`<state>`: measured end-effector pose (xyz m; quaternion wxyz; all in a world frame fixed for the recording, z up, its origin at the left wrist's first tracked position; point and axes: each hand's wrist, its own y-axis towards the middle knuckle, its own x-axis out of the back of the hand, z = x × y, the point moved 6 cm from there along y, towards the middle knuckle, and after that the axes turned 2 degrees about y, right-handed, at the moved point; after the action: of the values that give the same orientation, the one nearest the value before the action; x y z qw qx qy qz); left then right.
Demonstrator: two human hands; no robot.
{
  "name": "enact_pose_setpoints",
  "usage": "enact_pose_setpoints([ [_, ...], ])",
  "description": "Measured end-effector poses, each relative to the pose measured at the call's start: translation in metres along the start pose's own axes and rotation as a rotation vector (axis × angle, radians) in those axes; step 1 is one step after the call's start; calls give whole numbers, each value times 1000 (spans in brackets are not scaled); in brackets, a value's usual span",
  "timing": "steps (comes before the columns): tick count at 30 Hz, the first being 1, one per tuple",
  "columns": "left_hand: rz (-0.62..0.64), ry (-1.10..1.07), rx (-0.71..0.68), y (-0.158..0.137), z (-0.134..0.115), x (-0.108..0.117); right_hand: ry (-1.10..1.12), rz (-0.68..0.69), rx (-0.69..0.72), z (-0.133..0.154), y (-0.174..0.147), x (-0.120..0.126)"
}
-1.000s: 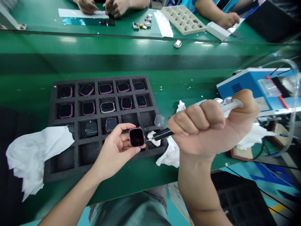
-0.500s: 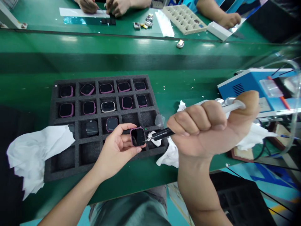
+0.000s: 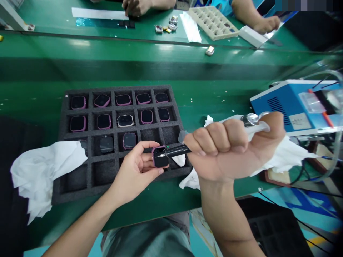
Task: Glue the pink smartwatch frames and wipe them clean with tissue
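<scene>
My left hand point(image 3: 136, 169) holds a smartwatch point(image 3: 161, 161) with a purple case by its edges, its dark screen facing up, over the lower right of a foam tray point(image 3: 73, 194). Wrapped around a black syringe point(image 3: 178, 150) with a white plunger is my right hand point(image 3: 222, 150), its thumb at the plunger's end. The syringe's fine metal tip is over the watch screen; whether it touches, I cannot tell. Several more watches, mostly purple-cased, lie in the tray's compartments, such as a silver-rimmed watch point(image 3: 125, 121) and a darker one point(image 3: 106, 144).
Crumpled white tissue point(image 3: 34, 175) covers the tray's left edge; another tissue point(image 3: 191, 179) lies to its right. A blue machine point(image 3: 278, 103) with a clear hose stands at right. Across the raised ledge are other people's hands point(image 3: 138, 6), a beige tray point(image 3: 214, 21) and small watch parts point(image 3: 173, 26).
The syringe tip has moved left from the watch's right edge to over its screen, my right hand shifting left with it. A co-worker's hand at the top left has mostly left the view.
</scene>
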<state>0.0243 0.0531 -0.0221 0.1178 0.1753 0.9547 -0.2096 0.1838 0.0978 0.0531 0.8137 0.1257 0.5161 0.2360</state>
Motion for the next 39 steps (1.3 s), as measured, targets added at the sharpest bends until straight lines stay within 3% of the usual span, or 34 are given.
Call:
enact_pose_setpoints([
  [12,5,17,4,-1,-1,-1,26,-114,63,-3,3,1],
  [19,9,15,-2,-1,-1,-1,-55,-37,-3,-2,2,3],
  [39,18,10,-14,0,0,-1,-58,-33,-90,-3,0,5],
])
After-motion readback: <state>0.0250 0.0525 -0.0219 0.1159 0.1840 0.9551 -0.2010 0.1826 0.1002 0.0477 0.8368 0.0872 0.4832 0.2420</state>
